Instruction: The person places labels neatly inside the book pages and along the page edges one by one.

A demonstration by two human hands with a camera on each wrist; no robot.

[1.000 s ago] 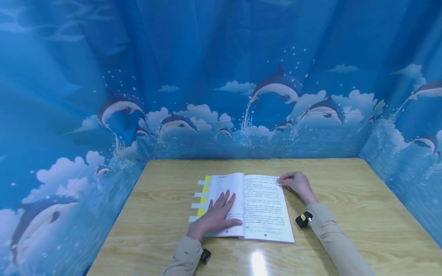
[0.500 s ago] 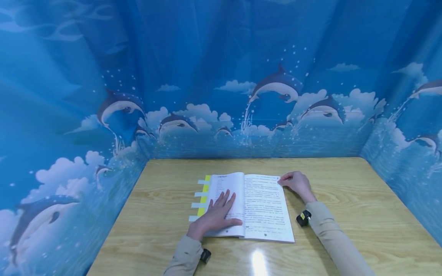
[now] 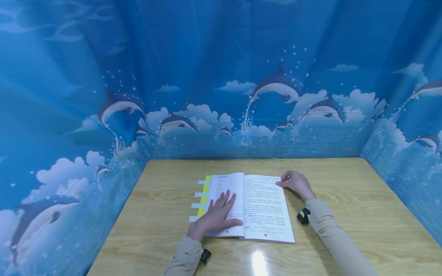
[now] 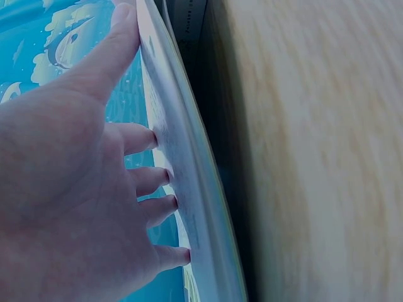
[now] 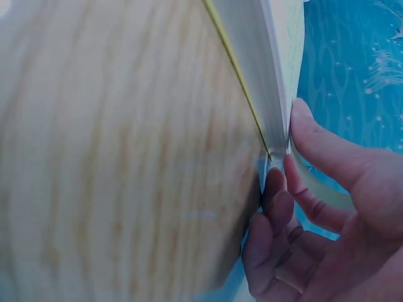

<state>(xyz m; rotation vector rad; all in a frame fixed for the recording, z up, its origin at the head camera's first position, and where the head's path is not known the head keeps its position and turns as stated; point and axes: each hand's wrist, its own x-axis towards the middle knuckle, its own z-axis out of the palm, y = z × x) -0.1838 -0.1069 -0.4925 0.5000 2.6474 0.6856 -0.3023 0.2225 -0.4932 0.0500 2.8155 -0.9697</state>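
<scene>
An open book (image 3: 265,207) with printed pages lies on the wooden table. My left hand (image 3: 215,214) rests spread on the left page, fingers apart. In the left wrist view that hand's fingertips (image 4: 165,176) press on the page face and its thumb lies along the near end of the book. My right hand (image 3: 297,184) is at the upper right corner of the right page. In the right wrist view, the right hand's thumb (image 5: 302,116) lies on the page face and its index finger meets the page edge, pinching the corner; the other fingers curl beneath.
Several pale tabs (image 3: 199,194) stick out past a yellow strip (image 3: 204,195) along the book's left edge. Wood-grain table (image 3: 155,199) surrounds the book. A blue curtain (image 3: 207,76) with dolphins hangs behind and at both sides. Small dark devices (image 3: 304,216) sit at the wrists.
A pale bit of page corner showed at my right fingertips a second ago; now it lies flat, with thumb and index finger slightly parted over it. My left hand stays put.
</scene>
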